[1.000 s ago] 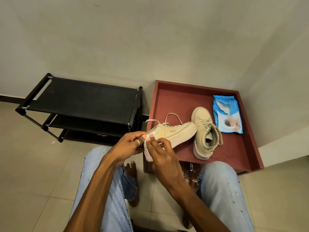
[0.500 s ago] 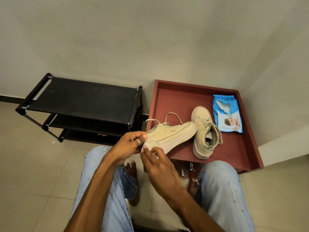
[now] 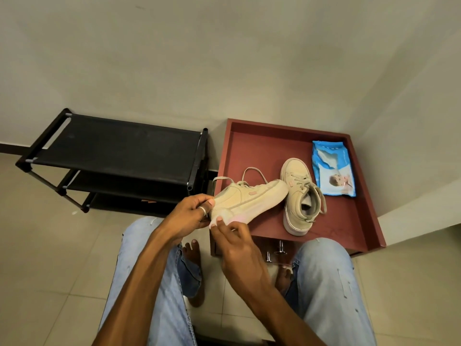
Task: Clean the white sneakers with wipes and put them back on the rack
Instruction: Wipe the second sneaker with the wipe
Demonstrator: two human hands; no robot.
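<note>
Left grip (image 3: 192, 216) on sneaker (image 3: 249, 199) heel

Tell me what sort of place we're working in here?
Probably a home entryway corner: a black fabric-shelved shoe rack stands on the beige tiled floor against the plain wall, beside a low red-brown wooden tray-top table that holds one cream sneaker.

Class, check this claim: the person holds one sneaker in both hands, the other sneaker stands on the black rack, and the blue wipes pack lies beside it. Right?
Not quite. The head view shows the other sneaker standing on the red tray table, not the black rack. The rest holds.
</note>
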